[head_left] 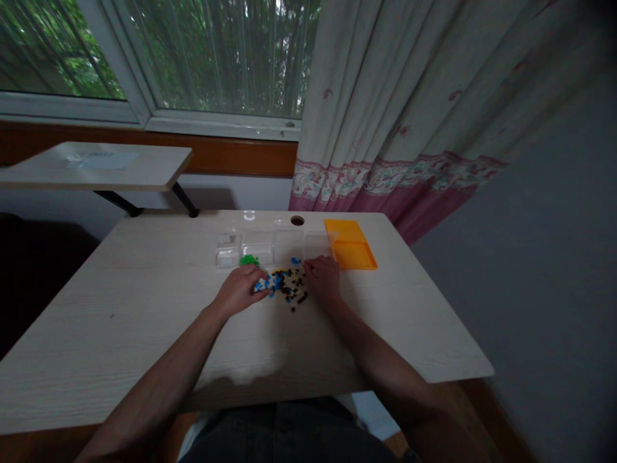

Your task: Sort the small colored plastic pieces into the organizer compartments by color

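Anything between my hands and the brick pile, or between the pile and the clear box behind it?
Nothing visible. The left hand and right hand touch the pile at either side; the clear box sits directly behind it.

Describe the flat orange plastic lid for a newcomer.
Find the pale wooden table by the window. On its far side stands a row of clear plastic boxes; the flat orange plastic lid lies at their right end, the only opaque piece.
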Action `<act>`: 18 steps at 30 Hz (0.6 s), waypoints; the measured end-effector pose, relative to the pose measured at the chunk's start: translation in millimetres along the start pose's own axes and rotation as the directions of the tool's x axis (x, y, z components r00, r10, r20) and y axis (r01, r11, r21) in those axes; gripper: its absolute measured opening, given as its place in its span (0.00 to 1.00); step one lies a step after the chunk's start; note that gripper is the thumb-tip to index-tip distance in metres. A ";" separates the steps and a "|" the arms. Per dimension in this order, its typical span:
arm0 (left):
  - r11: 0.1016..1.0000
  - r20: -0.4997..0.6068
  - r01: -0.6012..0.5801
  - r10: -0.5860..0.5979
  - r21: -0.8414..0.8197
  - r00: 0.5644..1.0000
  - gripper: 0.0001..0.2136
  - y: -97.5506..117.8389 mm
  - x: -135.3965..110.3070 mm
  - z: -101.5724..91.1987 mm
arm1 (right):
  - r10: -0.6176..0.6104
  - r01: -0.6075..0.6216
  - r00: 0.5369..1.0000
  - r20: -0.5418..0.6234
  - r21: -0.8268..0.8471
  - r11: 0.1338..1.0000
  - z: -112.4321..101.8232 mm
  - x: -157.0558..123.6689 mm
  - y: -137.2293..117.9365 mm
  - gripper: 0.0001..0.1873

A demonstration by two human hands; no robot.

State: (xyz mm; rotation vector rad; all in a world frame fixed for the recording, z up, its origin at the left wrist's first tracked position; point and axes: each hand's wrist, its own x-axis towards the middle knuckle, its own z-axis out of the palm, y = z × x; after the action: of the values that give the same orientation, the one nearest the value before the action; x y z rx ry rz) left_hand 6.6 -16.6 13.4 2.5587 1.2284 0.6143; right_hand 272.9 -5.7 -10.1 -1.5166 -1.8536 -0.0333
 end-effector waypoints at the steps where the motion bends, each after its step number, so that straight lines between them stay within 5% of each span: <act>1: 1.000 0.007 -0.002 0.002 0.003 1.000 0.14 0.5 0.0 0.2 | -0.003 0.003 1.000 0.001 0.005 1.000 -0.3 0.0 -0.1 0.11; 18: 1.000 -0.003 -0.008 0.008 -0.019 1.000 0.12 3.7 1.7 3.2 | 0.001 -0.002 0.999 0.036 0.010 1.000 -2.7 0.7 -3.0 0.11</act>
State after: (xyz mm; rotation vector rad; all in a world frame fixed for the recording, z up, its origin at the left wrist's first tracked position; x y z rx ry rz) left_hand 11.6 -17.6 12.4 2.5497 1.2081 0.6289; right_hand 271.7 -7.2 -6.6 -1.5211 -1.8786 0.0044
